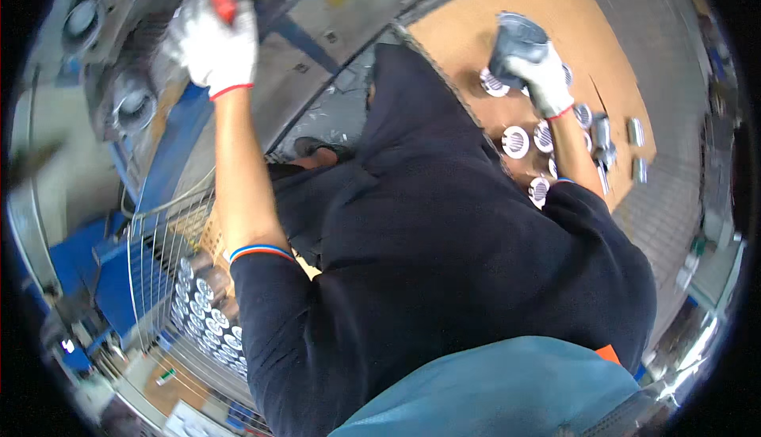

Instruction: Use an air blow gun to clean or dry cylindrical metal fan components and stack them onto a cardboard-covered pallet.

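Note:
My left hand [212,48], in a white glove with a red cuff, is closed round a red handle [223,4] at the upper left. A thin grey rod leads up from that handle, and the hand is slightly blurred. At the upper right my right hand [547,80], gloved the same way, grips a dark grey cup-shaped piece [515,44], tilted above a cardboard sheet [468,21]. Beneath and beside that hand stand several round metal parts [515,142] with bright, slotted end faces. My right forearm hides some of them.
A wire basket [151,278] at the lower left holds rows of similar cylindrical parts [210,310]. Loose metal cylinders [636,132] lie at the cardboard's right edge. Grey machinery [133,108] with round fittings stands at the left, beside a blue beam [178,139].

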`<state>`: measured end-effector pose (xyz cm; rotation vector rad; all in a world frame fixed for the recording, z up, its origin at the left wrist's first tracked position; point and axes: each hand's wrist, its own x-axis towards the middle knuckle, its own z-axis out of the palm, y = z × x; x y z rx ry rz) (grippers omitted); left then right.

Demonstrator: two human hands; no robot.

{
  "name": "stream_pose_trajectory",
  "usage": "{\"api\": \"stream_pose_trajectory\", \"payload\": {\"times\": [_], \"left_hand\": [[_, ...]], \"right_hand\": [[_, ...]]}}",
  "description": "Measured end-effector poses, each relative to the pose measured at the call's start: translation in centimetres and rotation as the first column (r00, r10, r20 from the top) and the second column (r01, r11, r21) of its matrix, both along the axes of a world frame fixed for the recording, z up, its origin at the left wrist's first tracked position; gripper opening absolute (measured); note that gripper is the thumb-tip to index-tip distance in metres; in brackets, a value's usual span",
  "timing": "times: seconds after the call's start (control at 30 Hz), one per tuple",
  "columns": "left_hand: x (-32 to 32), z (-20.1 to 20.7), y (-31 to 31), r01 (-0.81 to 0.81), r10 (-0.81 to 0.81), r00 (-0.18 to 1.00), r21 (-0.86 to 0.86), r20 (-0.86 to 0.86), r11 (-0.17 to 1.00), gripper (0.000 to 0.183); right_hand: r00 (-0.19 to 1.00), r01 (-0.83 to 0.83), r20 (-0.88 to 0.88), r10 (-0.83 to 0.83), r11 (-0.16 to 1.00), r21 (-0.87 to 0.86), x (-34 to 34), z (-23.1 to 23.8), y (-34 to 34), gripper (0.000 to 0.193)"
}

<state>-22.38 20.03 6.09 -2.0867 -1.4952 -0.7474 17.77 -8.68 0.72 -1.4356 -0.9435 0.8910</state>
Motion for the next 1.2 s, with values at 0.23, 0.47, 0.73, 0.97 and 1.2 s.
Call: {"api": "stream_pose_trajectory", "payload": {"times": [0.23,0.47,0.73,0.97,1.2], "left_hand": [[8.7,-1.6,-9.9,0.641,-0.501,0.76,-0.35,0.413,0.684,0.046],[17.0,-8.5,-17.8,0.512,-0.836,0.542,-0.821,0.079,0.254,0.042],[19.0,-10.7,-18.7,0.512,-0.74,0.606,-0.855,0.29,0.084,0.046],[18.9,-7.6,-20.5,0.47,-0.733,0.617,-0.881,0.288,0.049,0.045],[18.9,-8.9,-20.5,0.462,-0.726,0.64,-0.881,0.253,0.1,0.041]], "right_hand": [[0.771,0.233,0.635,0.047,0.907,-0.35,0.2,-3.2,-4.8,0.091],[0.713,0.275,0.694,0.098,0.872,-0.406,1.6,-8.5,-6.6,0.092],[0.693,0.285,0.721,0.014,0.913,-0.291,0.7,-8.0,-7.4,0.09],[0.541,0.329,0.835,-0.102,0.939,-0.098,1.8,-9.4,-8.2,0.084],[0.565,0.318,0.815,-0.131,0.945,-0.068,1.1,-8.8,-7.6,0.087]]}}
